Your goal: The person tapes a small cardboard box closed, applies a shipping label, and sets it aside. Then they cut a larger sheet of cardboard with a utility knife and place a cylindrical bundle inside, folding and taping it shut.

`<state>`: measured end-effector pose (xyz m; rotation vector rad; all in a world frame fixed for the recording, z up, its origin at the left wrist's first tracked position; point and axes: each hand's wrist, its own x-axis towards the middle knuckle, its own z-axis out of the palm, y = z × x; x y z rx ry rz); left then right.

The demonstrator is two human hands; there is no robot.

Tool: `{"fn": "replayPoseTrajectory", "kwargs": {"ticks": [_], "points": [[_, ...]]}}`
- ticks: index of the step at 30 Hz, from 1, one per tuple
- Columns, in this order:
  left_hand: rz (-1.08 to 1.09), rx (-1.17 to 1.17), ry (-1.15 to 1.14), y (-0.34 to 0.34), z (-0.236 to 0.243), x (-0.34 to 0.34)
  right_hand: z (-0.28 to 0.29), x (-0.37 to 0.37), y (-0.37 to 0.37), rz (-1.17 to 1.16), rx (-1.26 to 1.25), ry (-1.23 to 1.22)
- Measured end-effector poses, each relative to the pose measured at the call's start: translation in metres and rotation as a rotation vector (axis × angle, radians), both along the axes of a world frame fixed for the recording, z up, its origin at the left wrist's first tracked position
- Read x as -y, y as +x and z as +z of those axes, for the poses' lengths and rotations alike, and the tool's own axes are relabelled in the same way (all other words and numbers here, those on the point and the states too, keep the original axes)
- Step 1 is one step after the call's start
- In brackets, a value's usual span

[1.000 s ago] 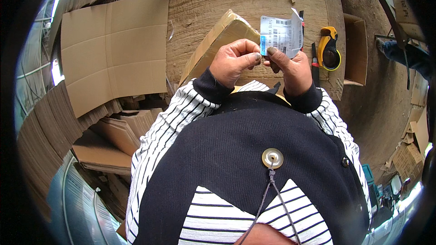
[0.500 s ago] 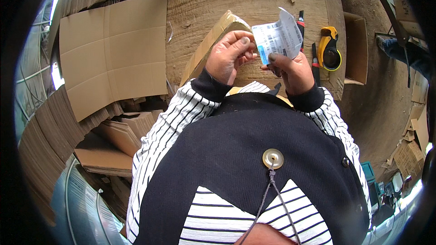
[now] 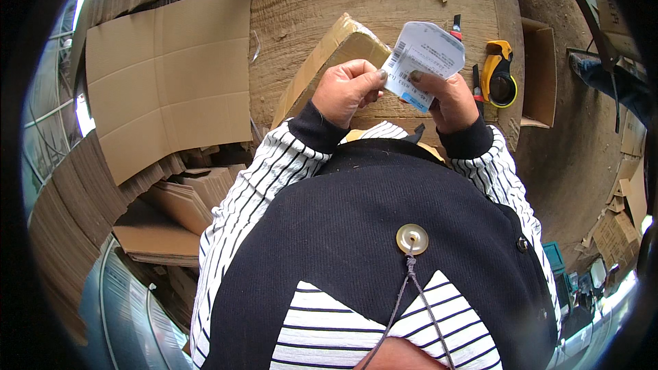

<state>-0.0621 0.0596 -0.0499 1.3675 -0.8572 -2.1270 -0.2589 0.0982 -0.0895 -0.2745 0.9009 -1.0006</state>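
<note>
Aslant on the brown wooden table (image 3: 308, 0), just ahead of the left hand (image 3: 346, 90): a long tan cardboard box (image 3: 308, 79) with shiny clear tape over the far end, contents hidden. Just past the table's right edge: an open brown cardboard box (image 3: 538, 72), bare inner walls in view. Low at the left: folded brown cardboard pieces (image 3: 168, 216), stacked together.

Between both hands, just above the table and near the taped box: a curved white paper label (image 3: 432, 48) with dark print and a blue patch. Held by the right hand (image 3: 449, 99), thumb pressed on the printed face, fingers mostly hidden beneath. Left hand nearly closed, thumb and forefinger pinching at the label's left edge, remaining fingers curled.

Near the right hand: a slim red-and-black cutter (image 3: 478, 85), and beside it a curved yellow-and-black tool (image 3: 488, 75) with a round end. Farther left: a wide creased tan cardboard sheet (image 3: 171, 82).
</note>
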Motion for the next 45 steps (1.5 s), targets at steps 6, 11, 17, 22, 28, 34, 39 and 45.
{"fn": "replayPoseTrajectory", "kwargs": {"ticks": [6, 11, 17, 22, 28, 34, 39, 45], "points": [[0.093, -0.101, 0.124, -0.001, 0.002, 0.000, 0.000, 0.004, -0.003, -0.014, 0.078, 0.037], [-0.006, -0.067, 0.032, 0.006, 0.004, 0.006, 0.003, 0.006, -0.008, -0.012, 0.059, -0.039], [-0.016, -0.078, 0.041, 0.003, 0.006, 0.004, 0.000, 0.005, -0.012, -0.006, 0.127, -0.064], [-0.017, -0.128, 0.032, 0.004, 0.001, 0.004, 0.000, 0.005, -0.011, 0.012, 0.106, -0.054], [-0.028, -0.199, 0.053, 0.003, -0.002, 0.004, -0.002, 0.007, -0.012, 0.002, 0.104, -0.021], [-0.006, -0.284, 0.073, -0.002, -0.003, 0.001, -0.005, 0.007, -0.011, 0.009, 0.136, -0.009], [-0.073, -0.229, -0.024, 0.004, -0.006, 0.004, -0.006, 0.007, -0.012, 0.087, 0.173, 0.039], [0.064, 0.039, -0.441, -0.009, 0.010, 0.012, -0.002, 0.004, -0.009, 0.352, 0.068, 0.017]]}}
